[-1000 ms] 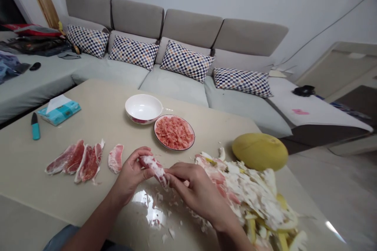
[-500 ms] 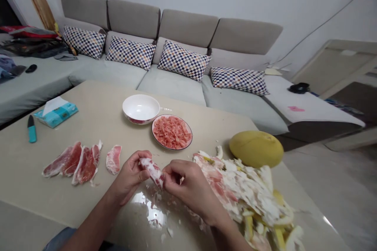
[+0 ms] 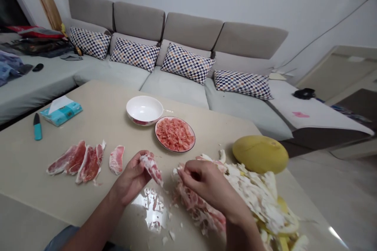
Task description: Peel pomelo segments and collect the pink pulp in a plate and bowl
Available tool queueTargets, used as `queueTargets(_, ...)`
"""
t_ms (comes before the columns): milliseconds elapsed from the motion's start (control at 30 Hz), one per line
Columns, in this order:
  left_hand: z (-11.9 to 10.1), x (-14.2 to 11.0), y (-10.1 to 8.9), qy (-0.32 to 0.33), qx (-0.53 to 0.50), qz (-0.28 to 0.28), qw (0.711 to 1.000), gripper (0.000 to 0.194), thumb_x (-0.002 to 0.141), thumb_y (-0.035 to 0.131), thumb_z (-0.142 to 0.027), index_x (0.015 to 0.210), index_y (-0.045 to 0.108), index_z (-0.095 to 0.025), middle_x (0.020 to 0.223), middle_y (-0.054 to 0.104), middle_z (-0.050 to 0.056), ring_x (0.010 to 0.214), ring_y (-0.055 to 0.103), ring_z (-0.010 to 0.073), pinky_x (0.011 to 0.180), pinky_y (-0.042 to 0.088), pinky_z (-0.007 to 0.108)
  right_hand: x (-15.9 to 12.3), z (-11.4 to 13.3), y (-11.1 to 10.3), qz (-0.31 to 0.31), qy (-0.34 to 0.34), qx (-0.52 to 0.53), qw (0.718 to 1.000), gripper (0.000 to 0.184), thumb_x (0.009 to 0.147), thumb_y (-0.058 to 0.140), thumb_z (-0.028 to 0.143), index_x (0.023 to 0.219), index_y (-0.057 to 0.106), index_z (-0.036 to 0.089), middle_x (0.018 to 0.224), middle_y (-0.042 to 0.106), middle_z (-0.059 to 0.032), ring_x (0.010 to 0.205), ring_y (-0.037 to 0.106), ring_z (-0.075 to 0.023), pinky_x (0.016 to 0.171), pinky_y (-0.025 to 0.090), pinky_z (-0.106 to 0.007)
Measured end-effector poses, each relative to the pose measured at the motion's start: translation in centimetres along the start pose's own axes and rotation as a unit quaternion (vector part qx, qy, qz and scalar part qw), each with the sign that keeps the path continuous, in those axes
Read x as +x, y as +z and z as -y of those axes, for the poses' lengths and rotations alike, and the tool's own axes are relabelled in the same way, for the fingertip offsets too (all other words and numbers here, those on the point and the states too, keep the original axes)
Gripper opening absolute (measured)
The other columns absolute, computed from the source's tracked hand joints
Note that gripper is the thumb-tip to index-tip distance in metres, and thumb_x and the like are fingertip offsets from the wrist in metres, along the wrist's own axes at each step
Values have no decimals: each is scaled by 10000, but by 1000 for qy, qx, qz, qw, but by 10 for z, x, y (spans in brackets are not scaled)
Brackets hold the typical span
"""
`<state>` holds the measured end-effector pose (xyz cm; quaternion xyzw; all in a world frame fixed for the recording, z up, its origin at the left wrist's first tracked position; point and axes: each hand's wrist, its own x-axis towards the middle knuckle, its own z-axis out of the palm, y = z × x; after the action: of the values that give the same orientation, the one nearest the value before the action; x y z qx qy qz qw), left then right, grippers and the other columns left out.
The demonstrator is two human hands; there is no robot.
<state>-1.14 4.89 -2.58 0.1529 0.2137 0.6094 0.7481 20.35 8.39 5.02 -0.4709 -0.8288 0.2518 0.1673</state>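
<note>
**Q:** What has changed at the station?

**A:** From my remote position I log one change: the right hand (image 3: pixel 203 184) has parted from the left and moved rightward. It is now curled, tips down at the edge of a ragged heap of white pith, pink pulp and yellow rind (image 3: pixel 244 188). I cannot tell whether it has pinched anything.

**Q:** And the left hand?

**A:** The left hand (image 3: pixel 131 178) is closed around a pink pomelo segment streaked with white membrane (image 3: pixel 151 168), thumb on top. That segment sits above the beige tabletop (image 3: pixel 73 98), toward the near edge, between the hands. Loose white scraps of pith (image 3: pixel 153 211) lie beneath it.

**Q:** Surroundings?

**A:** Left of the left hand lie a single peeled pink segment (image 3: pixel 117 159) and a row of peeled pink segments (image 3: pixel 75 160). Toward the far edge, a round plate with a dark rim (image 3: pixel 194 135) holds shredded pink pulp, beside a white ceramic bowl (image 3: pixel 144 110). A domed yellow-green pomelo rind (image 3: pixel 260 153) stands behind the heap, by the right edge. A blue tissue pack (image 3: pixel 61 110) and a small teal-handled cutter (image 3: pixel 37 126) lie near the left edge.
</note>
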Motion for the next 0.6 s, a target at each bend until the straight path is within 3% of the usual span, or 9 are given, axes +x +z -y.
queueTargets(67,2,4,-4,9,-36,-14,999,312,712,806,-265,973,650,-192,920,599,17,830,587,137,820,491,288,-7,-9,-9,39,-14,-66,997,216,807,545,204,595,583,198,572,569,10,527,469,-121,521,294,-234)
queueTargets(167,6,7,-10,12,-61,-28,998,158,812,717,-265,920,645,-176,852,614,14,824,593,131,808,485,300,-12,-15,-13,57,7,-130,990,228,796,545,148,608,654,215,572,632,-13,510,512,-135,513,290,-250)
queueTargets(333,10,9,-13,-16,-75,-74,994,151,822,706,-288,863,632,-163,845,639,18,772,601,121,754,484,300,-10,-3,-5,42,-18,-136,990,265,815,605,231,552,621,200,507,582,6,452,448,-112,481,246,-258)
queueTargets(467,9,11,-10,-35,-132,-103,985,167,810,718,-290,805,620,-154,758,632,-3,682,593,104,710,491,284,-6,3,1,5,-15,-131,991,406,854,587,292,468,521,182,448,487,18,439,397,-102,479,260,-255)
queueTargets(533,10,12,-8,-36,-149,-125,980,143,820,707,-271,818,627,-153,773,646,3,681,599,102,698,492,269,-4,4,4,-20,-16,-102,994,304,888,551,287,612,627,186,557,586,-3,532,503,-130,539,348,-250)
queueTargets(600,11,12,-6,-35,-153,-146,977,121,836,689,-260,840,636,-152,803,659,11,698,608,102,705,494,258,-1,7,10,-22,-26,-43,998,155,882,561,238,963,689,202,799,693,-29,669,592,-153,633,429,-262)
